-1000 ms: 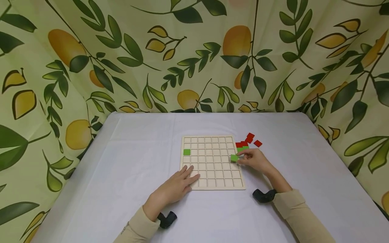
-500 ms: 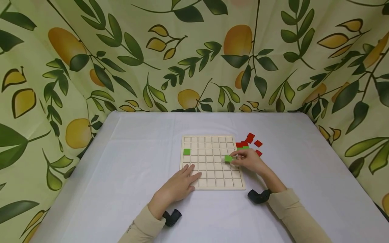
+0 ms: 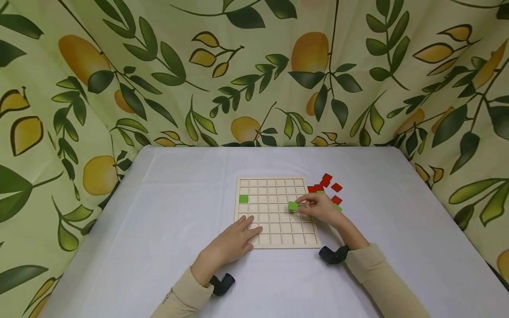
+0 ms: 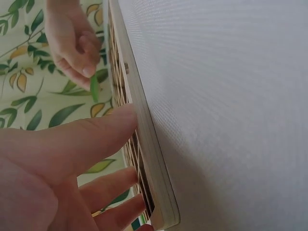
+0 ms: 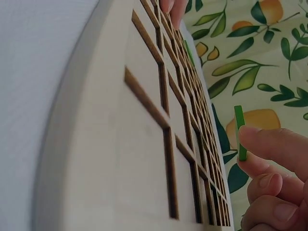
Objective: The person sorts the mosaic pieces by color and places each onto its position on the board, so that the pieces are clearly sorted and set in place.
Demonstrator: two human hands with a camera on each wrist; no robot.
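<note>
A pale wooden grid board with square recesses lies on the white table. My right hand pinches a thin green square tile between thumb and fingers, above the right half of the board. In the right wrist view that tile is seen edge-on, apart from the board's surface. The left hand rests with spread fingers on the board's near left corner. In the left wrist view, its thumb touches the board's edge. Another green tile sits in a recess of the leftmost column.
Several red tiles lie loose beyond the board's right side, some overlapping. Green tiles show among them, partly hidden by the right hand. A patterned curtain surrounds the table. Each wrist carries a black device.
The right hand has carried the green tile leftward over the board from its right edge. Tiles behind that hand have come into view. The left hand has stayed nearly still on the corner.
</note>
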